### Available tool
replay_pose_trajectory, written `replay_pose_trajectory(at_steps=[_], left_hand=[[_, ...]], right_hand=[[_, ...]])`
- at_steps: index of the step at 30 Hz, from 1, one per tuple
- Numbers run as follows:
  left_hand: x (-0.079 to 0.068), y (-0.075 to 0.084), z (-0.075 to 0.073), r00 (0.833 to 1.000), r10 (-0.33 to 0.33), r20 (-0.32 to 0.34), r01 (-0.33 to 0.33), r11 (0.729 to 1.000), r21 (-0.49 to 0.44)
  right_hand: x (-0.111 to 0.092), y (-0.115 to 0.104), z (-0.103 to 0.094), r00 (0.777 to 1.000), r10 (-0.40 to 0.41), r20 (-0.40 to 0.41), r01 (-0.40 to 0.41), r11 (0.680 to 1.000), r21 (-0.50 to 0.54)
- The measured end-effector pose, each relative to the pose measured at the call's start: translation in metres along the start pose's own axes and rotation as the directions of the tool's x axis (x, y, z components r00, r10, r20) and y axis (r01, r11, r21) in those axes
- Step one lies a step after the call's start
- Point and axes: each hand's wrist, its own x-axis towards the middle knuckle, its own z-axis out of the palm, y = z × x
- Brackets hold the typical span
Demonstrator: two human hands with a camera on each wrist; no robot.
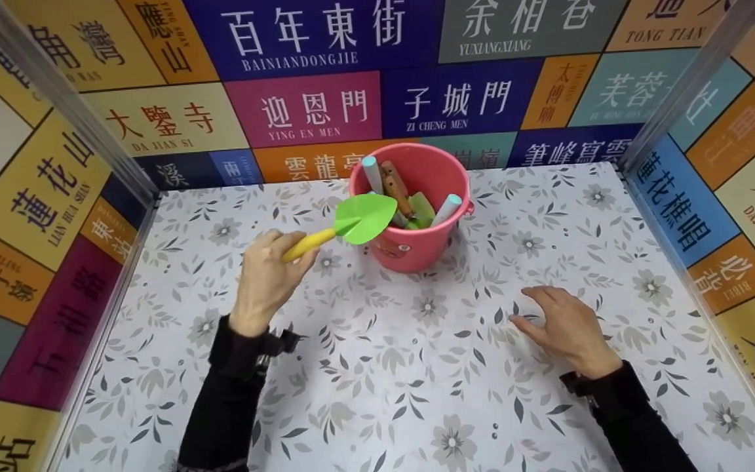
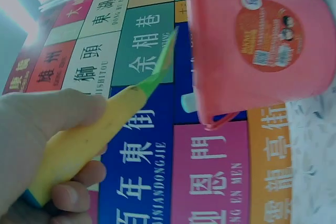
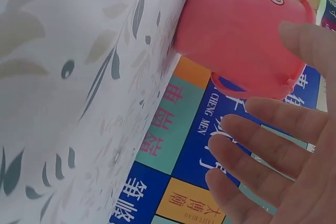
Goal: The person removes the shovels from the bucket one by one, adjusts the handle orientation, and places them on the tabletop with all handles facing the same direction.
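Observation:
In the head view my left hand (image 1: pixel 271 278) grips the yellow handle of a toy shovel (image 1: pixel 366 218). Its green blade stands in front of the near left rim of a pink bucket (image 1: pixel 410 252). The left wrist view shows fingers wrapped round the handle of the shovel (image 2: pixel 94 137), with the blade beside the bucket (image 2: pixel 220 45). To the right of the bucket, my right hand (image 1: pixel 567 328) hovers over the table with nothing in it. Its fingers are spread and relaxed in the right wrist view, where the bucket (image 3: pixel 236 35) lies beyond the thumb.
Inside the bucket are a light-blue-capped stick (image 1: pixel 371 172), another such stick (image 1: pixel 446 208), a brown piece (image 1: pixel 394 180) and a green piece (image 1: pixel 421 208). A floral cloth (image 1: pixel 390 367) covers the table. Panels with lettering (image 1: pixel 315 108) enclose its back and sides.

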Motion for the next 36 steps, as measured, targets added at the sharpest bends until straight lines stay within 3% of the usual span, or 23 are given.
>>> replay_pose_trajectory(at_steps=[4,9,12,16,22,28,32,36], left_hand=[[-0.040,-0.012,0.007,0.992,-0.046,-0.119,0.043,0.999,-0.028],[-0.088,-0.022,0.023,0.971,-0.131,-0.199,0.115,0.989,-0.089],[-0.108,-0.023,0.031,0.960,-0.166,-0.227,0.142,0.983,-0.120],[-0.123,-0.022,0.039,0.946,-0.215,-0.243,0.178,0.970,-0.163],[-0.128,-0.013,0.050,0.926,-0.260,-0.273,0.203,0.954,-0.221],[-0.115,0.009,0.064,0.890,-0.284,-0.357,0.182,0.939,-0.292],[-0.103,0.027,0.074,0.875,-0.276,-0.397,0.143,0.932,-0.333],[-0.096,0.042,0.085,0.880,-0.252,-0.402,0.102,0.928,-0.358]], right_hand=[[0.002,-0.003,0.007,1.000,0.014,-0.021,-0.013,0.999,0.037],[0.003,-0.008,0.012,0.998,0.024,-0.050,-0.019,0.996,0.087],[0.005,-0.010,0.015,0.998,0.025,-0.063,-0.019,0.994,0.106],[0.008,-0.012,0.018,0.994,0.022,-0.106,-0.009,0.992,0.127],[0.017,-0.018,0.023,0.972,-0.020,-0.235,0.062,0.983,0.175],[0.033,-0.036,0.027,0.944,-0.057,-0.324,0.147,0.954,0.262],[0.044,-0.054,0.032,0.935,-0.055,-0.350,0.187,0.915,0.357],[0.055,-0.075,0.037,0.933,-0.044,-0.357,0.226,0.843,0.488]])
